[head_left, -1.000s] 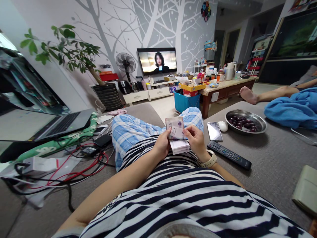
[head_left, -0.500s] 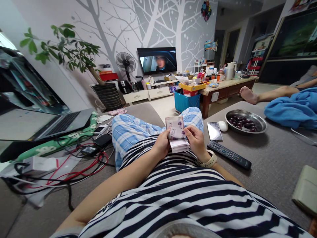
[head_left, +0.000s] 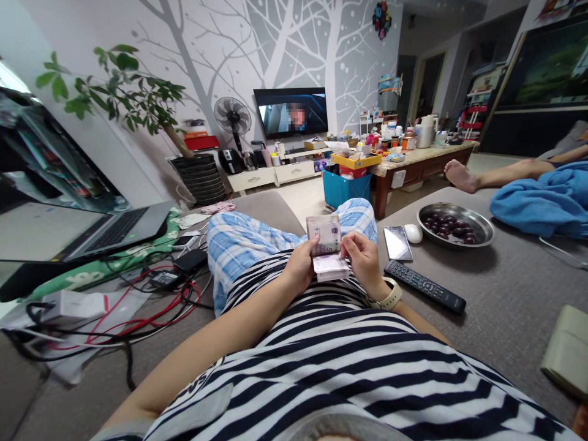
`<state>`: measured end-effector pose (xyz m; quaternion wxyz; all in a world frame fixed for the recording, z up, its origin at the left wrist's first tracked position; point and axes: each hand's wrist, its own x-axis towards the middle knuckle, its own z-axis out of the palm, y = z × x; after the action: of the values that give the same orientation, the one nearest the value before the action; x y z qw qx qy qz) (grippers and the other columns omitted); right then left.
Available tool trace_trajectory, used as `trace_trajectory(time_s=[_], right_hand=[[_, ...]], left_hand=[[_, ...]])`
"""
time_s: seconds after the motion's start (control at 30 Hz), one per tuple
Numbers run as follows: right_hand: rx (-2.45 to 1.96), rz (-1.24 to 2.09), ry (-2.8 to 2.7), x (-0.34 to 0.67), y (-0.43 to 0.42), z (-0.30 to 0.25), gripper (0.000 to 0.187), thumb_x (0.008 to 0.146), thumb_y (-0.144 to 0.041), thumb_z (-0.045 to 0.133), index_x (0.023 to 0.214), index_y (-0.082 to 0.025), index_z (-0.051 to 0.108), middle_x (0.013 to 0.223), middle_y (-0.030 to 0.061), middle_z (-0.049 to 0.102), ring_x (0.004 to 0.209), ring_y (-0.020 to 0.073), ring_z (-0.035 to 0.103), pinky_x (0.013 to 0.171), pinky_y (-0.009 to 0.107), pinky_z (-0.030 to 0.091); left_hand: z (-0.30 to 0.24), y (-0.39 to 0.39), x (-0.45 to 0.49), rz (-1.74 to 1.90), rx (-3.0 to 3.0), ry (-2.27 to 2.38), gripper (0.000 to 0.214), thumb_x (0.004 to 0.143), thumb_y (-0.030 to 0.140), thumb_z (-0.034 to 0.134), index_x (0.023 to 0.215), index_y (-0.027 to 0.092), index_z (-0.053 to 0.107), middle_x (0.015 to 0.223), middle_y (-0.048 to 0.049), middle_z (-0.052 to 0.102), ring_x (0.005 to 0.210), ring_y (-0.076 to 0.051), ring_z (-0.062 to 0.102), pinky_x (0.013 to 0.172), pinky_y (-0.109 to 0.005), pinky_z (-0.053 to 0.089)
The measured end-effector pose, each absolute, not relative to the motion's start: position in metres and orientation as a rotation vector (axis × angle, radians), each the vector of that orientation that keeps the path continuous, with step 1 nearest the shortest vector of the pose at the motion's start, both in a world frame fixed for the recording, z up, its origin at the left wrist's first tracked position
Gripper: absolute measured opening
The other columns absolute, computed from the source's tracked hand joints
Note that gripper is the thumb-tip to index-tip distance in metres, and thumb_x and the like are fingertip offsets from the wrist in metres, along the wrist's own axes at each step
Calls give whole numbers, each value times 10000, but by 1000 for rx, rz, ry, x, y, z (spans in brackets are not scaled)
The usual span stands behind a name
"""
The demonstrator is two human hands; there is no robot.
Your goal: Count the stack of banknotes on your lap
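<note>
A stack of purplish banknotes (head_left: pixel 324 234) stands tilted up over my lap, with a figure 5 on the front note. My left hand (head_left: pixel 301 266) is closed round the stack's left side, thumb lying on its face. Below the thumb, several notes (head_left: pixel 331 268) are folded down toward my striped shirt. My right hand (head_left: pixel 362 256) has thumb and forefinger pinched at the right edge of the banknotes; a light watch band is on that wrist. Its other fingers are curled. How many notes there are I cannot tell.
On the sofa at right lie a phone (head_left: pixel 397 243), a white mouse (head_left: pixel 413 233), a remote control (head_left: pixel 425 286) and a steel bowl (head_left: pixel 482 240) of dark fruit. A laptop (head_left: pixel 119 229) and tangled cables (head_left: pixel 179 300) are at left. Another person's foot (head_left: pixel 460 177) rests beyond the bowl.
The front note's upper part now shows a different face, and the notes folded down below have shifted slightly. Both hands stay in nearly the same place.
</note>
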<state>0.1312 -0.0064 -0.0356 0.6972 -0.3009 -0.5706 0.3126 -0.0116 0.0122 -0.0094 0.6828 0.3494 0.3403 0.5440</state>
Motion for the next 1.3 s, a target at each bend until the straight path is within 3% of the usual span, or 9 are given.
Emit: trace_trajectory(time_s=[0.23,0.43,0.83,1.3], right_hand=[[-832,672,-1199,133,0,-37,356,859,-518,677,714,-210,573,628,-32,523,592,138,472,589,285,379],[-870,652,-1227,134,3,-41,348,858,-492,669,686,-214,549,617,-36,488,590,137,436,596,285,369],[-818,638,-1253,131,-6,-34,323,884,-476,641,713,-209,575,629,-32,489,602,138,423,581,281,347],[-786,617,-1295,132,-8,-34,301,905,-454,619,746,-199,616,640,-26,534,609,137,450,588,273,361]], left_hand=[[-3,6,-13,1202,851,813,214,822,196,674,985,72,736,870,-141,790,842,-285,759,852,-420,602],[-6,7,-12,1221,887,821,209,792,147,680,981,85,747,922,-132,794,880,-262,754,899,-384,582],[-9,13,-9,1234,780,786,262,944,278,553,1003,91,727,945,-131,792,932,-265,756,930,-405,581],[-16,16,-11,1247,824,770,223,886,276,626,993,107,724,918,-124,791,914,-281,754,858,-418,607]])
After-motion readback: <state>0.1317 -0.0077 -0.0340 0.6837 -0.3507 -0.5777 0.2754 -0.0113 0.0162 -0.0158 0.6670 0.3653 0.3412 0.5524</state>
